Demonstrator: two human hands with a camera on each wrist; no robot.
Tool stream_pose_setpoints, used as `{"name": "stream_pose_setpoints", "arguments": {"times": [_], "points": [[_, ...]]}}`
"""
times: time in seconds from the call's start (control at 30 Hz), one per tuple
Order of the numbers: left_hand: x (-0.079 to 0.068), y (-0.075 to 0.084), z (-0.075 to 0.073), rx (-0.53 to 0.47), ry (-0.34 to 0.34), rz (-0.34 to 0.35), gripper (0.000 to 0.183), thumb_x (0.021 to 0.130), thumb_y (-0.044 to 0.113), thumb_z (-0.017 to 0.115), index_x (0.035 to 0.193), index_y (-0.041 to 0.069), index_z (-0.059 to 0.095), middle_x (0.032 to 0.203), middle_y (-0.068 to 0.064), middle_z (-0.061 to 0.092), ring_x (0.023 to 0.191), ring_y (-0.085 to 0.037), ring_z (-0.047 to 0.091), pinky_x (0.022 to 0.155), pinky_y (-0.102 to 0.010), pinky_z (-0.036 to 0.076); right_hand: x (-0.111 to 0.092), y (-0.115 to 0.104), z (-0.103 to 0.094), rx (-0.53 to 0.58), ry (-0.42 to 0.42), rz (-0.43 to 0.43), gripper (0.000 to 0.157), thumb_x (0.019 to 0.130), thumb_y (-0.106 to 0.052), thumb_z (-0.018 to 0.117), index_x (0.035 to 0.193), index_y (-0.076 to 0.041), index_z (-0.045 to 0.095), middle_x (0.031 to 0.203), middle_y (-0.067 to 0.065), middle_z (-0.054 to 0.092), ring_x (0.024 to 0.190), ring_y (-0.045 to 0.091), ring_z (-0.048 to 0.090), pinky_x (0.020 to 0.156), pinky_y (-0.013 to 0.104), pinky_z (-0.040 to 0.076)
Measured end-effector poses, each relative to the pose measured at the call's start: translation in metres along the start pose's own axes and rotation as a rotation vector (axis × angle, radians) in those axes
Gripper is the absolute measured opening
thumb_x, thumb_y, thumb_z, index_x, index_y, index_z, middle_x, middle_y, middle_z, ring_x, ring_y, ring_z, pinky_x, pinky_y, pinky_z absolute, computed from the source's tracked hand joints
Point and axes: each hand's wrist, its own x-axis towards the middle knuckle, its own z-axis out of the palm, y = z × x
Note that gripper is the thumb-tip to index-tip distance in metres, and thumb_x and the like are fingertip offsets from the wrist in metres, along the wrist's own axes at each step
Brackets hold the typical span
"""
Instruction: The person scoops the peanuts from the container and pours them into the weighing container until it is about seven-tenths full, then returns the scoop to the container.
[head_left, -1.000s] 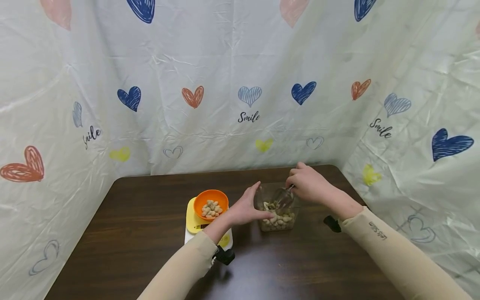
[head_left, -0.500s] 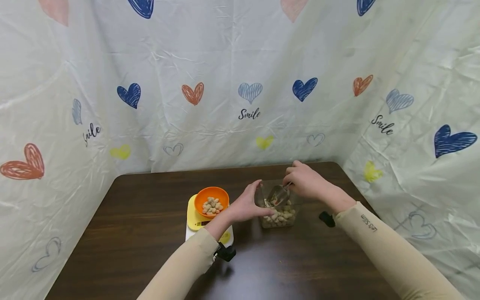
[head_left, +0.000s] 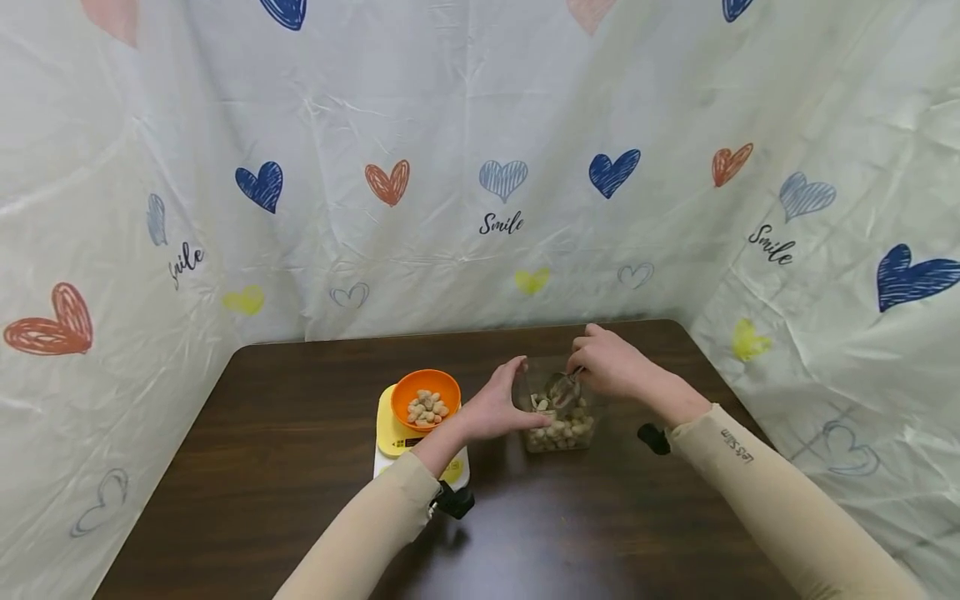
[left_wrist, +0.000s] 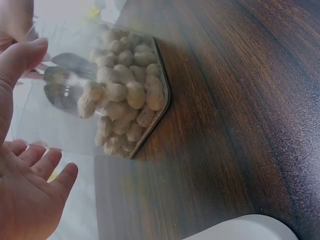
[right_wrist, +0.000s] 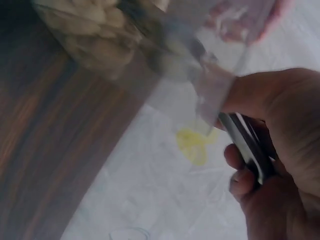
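Scoop (head_left: 564, 390), shiny grey, seemingly metal, inside the clear container (left_wrist: 75, 135)

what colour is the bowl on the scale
Orange; the bowl shows best in the head view.

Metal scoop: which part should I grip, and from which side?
By its handle, probably from the right, where the right hand grips it: the handle slants up that way, while the head points down toward the peanuts inside the container.

Curtained booth (head_left: 435, 108), I'm noting: white, heart-printed, plastic-looking sheeting (head_left: 442, 250) is enclosing dark-brown, round-cornered, wood-grain table (head_left: 292, 425) on three sides.
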Motion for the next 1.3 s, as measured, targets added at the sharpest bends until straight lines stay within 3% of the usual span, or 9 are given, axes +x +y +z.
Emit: {"name": "stream_pose_setpoints", "arguments": {"times": [0.17,0.33,0.5,0.8,0.93,1.3], "points": [[0.001,0.0,0.001,0.009,-0.002,0.005,0.11,0.085,0.047,0.082,0.165,0.02,0.012,0.162,-0.002,0.029,0.147,-0.022,0.032,0.112,-0.046,0.038,-0.002,0.002,-0.001,0.082,-0.055,0.02,0.017,0.087,0.002,0.074,0.092,-0.013,0.081,0.088,0.0,0.068,0.078,0.017,0.043,0.073,0.037,0.039],[0.001,0.0,0.0,0.015,-0.002,-0.002,0.11,0.085,0.046,0.082,0.165,0.021,0.011,0.162,-0.002,0.028,0.147,-0.021,0.032,0.111,-0.045,0.039,-0.007,0.006,0.004,0.101,-0.023,0.037,0.015,0.087,0.0,0.075,0.094,-0.011,0.081,0.091,0.001,0.071,0.079,0.017,0.047,0.074,0.036,0.035],[0.001,0.001,-0.001,0.016,-0.003,0.0,0.11,0.085,0.046,0.082,0.165,0.02,0.011,0.161,-0.004,0.029,0.146,-0.023,0.034,0.111,-0.045,0.039,-0.011,0.008,-0.001,0.16,-0.003,0.079,0.012,0.087,-0.006,0.08,0.096,-0.015,0.081,0.094,-0.002,0.07,0.084,0.019,0.049,0.079,0.04,0.039],[0.002,-0.001,-0.001,0.016,-0.001,0.007,0.109,0.085,0.046,0.082,0.165,0.021,0.012,0.161,-0.003,0.029,0.146,-0.022,0.033,0.111,-0.046,0.039,-0.009,0.012,0.001,0.253,-0.034,0.133,0.008,0.091,-0.014,0.079,0.098,-0.017,0.08,0.095,-0.006,0.069,0.09,0.019,0.057,0.087,0.045,0.039],[0.001,0.0,-0.002,0.007,-0.003,0.009,0.108,0.086,0.044,0.082,0.165,0.022,0.012,0.161,-0.003,0.029,0.146,-0.022,0.033,0.111,-0.046,0.038,-0.013,0.014,-0.002,0.318,-0.026,0.201,0.008,0.092,-0.015,0.078,0.099,-0.019,0.08,0.097,-0.007,0.069,0.094,0.021,0.054,0.088,0.046,0.039],[0.003,-0.001,-0.003,0.003,-0.004,0.014,0.109,0.086,0.042,0.082,0.165,0.018,0.012,0.161,-0.003,0.029,0.147,-0.024,0.033,0.112,-0.046,0.037,-0.022,0.02,-0.009,0.394,-0.003,0.273,0.011,0.093,-0.016,0.077,0.102,-0.021,0.079,0.104,-0.005,0.07,0.1,0.023,0.051,0.087,0.044,0.039]]}}
